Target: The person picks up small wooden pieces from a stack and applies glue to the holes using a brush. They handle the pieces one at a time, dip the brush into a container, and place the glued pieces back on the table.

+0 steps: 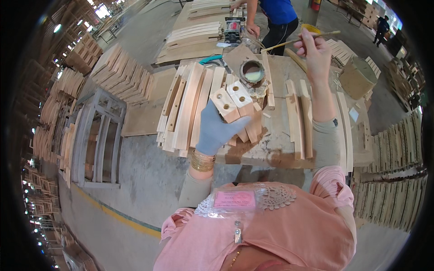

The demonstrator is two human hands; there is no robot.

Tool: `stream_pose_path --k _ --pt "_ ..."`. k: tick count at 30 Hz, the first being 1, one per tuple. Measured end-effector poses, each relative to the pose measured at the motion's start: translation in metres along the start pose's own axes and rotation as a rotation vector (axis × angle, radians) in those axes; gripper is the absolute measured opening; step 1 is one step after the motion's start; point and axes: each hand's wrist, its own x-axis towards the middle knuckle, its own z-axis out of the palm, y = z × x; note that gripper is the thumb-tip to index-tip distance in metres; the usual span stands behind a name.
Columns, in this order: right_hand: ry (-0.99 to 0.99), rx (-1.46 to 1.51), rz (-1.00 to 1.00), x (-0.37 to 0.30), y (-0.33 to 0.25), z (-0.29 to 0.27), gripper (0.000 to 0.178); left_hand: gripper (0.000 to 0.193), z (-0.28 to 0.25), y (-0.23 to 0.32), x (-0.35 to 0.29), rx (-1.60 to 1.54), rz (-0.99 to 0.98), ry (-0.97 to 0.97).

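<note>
Gloved in grey, my left hand [214,128] grips a pair of wooden pieces [232,100] side by side, their ends turned up and each end showing two round drilled holes. One end looks whiter than the other. My bare right hand [314,47], raised at the upper right, pinches a thin wooden stick [289,43] that slants across above the bench. Just beyond the held pieces stands a crusted round pot [252,72] with pale, whitish liquid in it. A row of long wooden slats [187,108] lies on the bench beside my left hand.
More slats [298,119] lie on the workbench [275,149] at the right, near a brown round container [358,77]. Teal-handled pliers [211,59] lie behind. A person in a blue shirt [278,11] stands across the bench. Stacked wood [121,74] and a grey rack [98,135] stand left.
</note>
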Motion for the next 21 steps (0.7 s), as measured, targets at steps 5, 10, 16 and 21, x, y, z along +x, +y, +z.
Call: stream_pose_path --k 5,10,16,21 --pt "-0.018 -0.038 0.132 -0.027 0.056 0.0 0.022 0.054 -0.006 -0.007 0.0 0.017 -0.001 0.036" --pt "-0.098 -0.069 0.081 -0.065 0.082 0.004 0.019 0.058 0.006 -0.004 0.013 0.016 0.01 0.019" --pt "-0.212 -0.076 -0.085 -0.11 0.068 0.01 0.019 0.06 0.018 -0.015 0.016 -0.126 0.064 0.113" --pt "-0.287 0.03 -0.225 -0.134 0.031 0.02 0.029 0.062 0.027 -0.018 0.024 -0.116 0.087 0.158"
